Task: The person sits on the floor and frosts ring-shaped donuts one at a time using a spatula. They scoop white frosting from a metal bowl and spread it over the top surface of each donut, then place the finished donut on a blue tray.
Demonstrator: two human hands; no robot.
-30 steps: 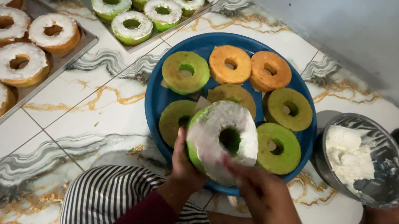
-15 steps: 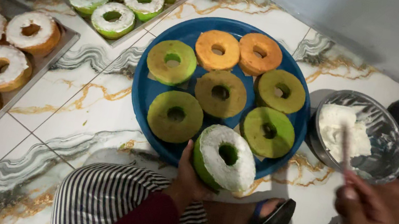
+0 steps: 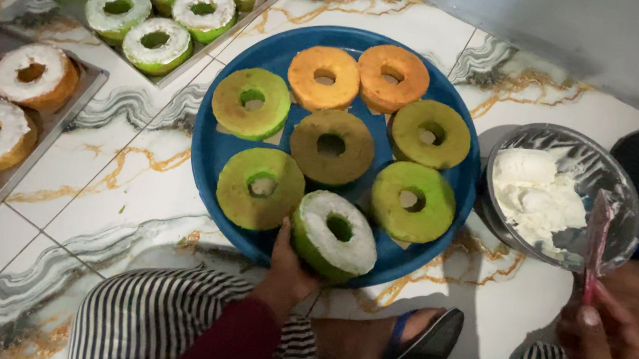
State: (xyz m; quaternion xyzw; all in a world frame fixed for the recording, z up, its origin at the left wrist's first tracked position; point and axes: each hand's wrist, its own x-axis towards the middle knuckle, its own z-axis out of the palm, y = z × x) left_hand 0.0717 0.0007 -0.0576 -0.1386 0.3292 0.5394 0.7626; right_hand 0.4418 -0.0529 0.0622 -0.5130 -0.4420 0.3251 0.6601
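Note:
My left hand (image 3: 289, 270) grips a green ring cake (image 3: 334, 235) topped with white cream, held tilted over the near rim of a round blue tray (image 3: 216, 149). My right hand (image 3: 609, 357) holds a thin spatula (image 3: 597, 241) upright, its blade dipped into a metal bowl (image 3: 622, 191) of white cream (image 3: 535, 196) at the right. Several bare ring cakes lie on the tray: green ones (image 3: 259, 188) and orange ones (image 3: 323, 79).
A metal tray (image 3: 85, 83) of cream-topped brown ring cakes (image 3: 35, 76) sits at the left. Another tray of cream-topped green cakes (image 3: 155, 44) lies at the back left. Striped trouser legs (image 3: 153, 322) and a sandalled foot (image 3: 403, 355) rest on the marble-patterned tile floor.
My right hand left the green cake and moved right to the cream bowl with the spatula. My left hand lowered the cake toward the tray's near rim.

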